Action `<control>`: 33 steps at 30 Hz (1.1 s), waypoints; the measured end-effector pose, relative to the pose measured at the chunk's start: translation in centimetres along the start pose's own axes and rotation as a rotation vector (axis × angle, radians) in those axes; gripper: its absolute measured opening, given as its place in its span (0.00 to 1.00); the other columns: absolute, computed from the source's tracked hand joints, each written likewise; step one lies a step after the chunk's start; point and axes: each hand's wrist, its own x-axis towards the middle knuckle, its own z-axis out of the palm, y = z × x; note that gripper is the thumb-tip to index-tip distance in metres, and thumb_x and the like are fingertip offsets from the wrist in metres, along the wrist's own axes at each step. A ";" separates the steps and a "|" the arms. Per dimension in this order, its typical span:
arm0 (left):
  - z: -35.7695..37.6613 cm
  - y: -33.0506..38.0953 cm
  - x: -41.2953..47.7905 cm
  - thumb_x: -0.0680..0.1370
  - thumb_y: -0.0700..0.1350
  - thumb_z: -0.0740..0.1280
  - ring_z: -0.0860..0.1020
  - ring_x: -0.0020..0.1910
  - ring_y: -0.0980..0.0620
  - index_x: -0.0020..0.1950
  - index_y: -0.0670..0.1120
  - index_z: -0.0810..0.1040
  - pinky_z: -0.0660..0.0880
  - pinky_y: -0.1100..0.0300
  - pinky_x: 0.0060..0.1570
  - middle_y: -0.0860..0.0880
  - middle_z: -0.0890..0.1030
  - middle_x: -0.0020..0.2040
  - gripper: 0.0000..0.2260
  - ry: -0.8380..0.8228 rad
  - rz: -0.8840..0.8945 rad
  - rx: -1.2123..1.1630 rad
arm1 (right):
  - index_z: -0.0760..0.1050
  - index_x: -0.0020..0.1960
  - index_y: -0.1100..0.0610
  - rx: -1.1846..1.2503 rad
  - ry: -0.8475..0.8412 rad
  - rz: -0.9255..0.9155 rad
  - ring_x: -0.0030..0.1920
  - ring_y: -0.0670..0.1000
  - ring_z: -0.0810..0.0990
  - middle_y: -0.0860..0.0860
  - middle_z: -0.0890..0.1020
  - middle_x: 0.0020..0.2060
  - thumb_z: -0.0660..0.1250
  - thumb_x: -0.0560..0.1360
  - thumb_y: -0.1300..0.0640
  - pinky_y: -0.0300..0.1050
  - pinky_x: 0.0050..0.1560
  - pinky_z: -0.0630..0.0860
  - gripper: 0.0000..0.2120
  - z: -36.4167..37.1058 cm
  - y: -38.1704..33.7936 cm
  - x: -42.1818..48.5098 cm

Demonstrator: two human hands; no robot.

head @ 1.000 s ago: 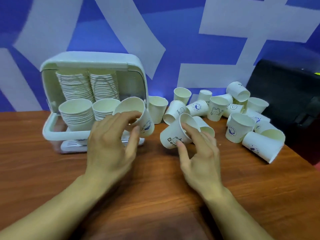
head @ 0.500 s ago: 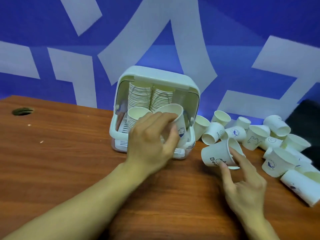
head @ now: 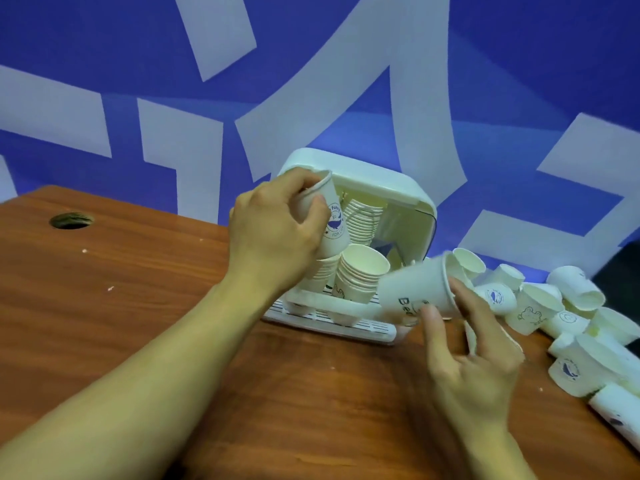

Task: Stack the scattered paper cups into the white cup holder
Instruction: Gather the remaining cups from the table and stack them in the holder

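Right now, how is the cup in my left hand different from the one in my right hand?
The whale cup in your left hand has a blue whale print; the lettered cup in your right hand shows dark letters starting "Be". The whale cup is nearly upright, base down over the front left stack in the cup holder; the lettered cup is held sideways, mouth toward the scattered cups. Both are white paper cups.
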 end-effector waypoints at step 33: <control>2.4 -1.4 -0.8 0.76 0.50 0.64 0.80 0.43 0.50 0.50 0.53 0.82 0.76 0.50 0.44 0.55 0.83 0.42 0.08 -0.085 0.034 0.013 | 0.78 0.51 0.48 -0.209 -0.498 0.057 0.44 0.55 0.73 0.45 0.76 0.38 0.54 0.79 0.48 0.51 0.45 0.67 0.14 7.4 4.0 3.2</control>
